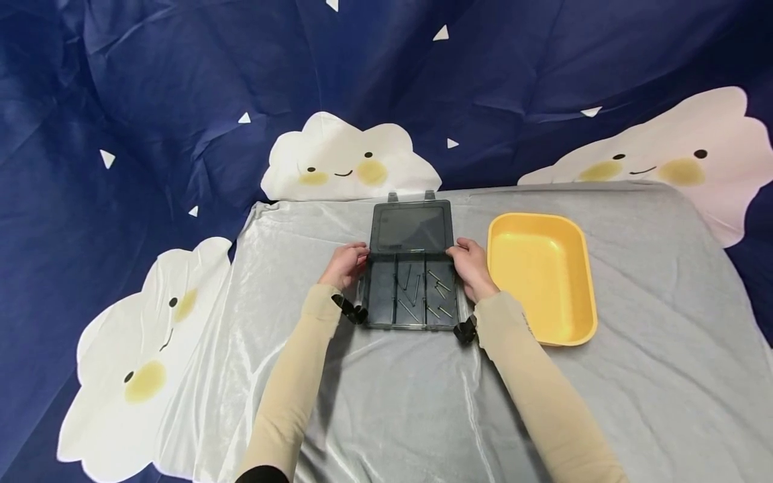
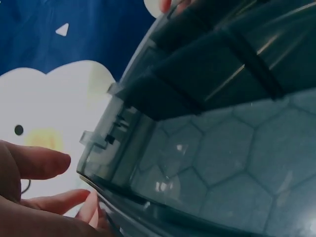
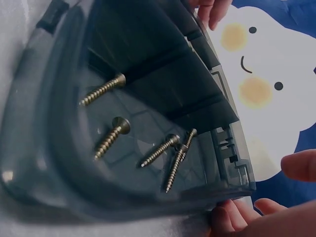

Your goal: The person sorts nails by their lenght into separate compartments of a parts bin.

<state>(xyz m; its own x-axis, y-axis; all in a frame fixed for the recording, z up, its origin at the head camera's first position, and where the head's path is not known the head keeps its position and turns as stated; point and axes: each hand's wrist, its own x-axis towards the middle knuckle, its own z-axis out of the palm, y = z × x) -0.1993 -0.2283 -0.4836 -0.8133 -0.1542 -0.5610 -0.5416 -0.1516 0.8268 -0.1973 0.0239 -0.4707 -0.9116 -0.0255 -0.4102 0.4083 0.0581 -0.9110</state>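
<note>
A dark translucent compartment box [image 1: 380,295] rests on the grey cloth with its lid [image 1: 410,228] folded back, away from me. At its left rear corner is my left hand [image 1: 347,263]; in the left wrist view the fingertips touch the corner while the thumb [image 2: 47,164] stands apart. My right hand [image 1: 473,266] touches the opposite rear corner, its thumb also off the box in the right wrist view. Several brass-coloured screws [image 3: 113,138] lie in the right-hand column. Longer, thin dark fasteners [image 1: 417,290] lie in the middle column, too small to identify. The left column looks bare.
A yellow plastic tray [image 1: 537,282] stands to the right, close beside my right forearm. Grey cloth [image 1: 410,402] covers the table, its far edge just behind the lid. Beyond it hangs a dark blue backdrop [image 1: 483,80] with printed clouds.
</note>
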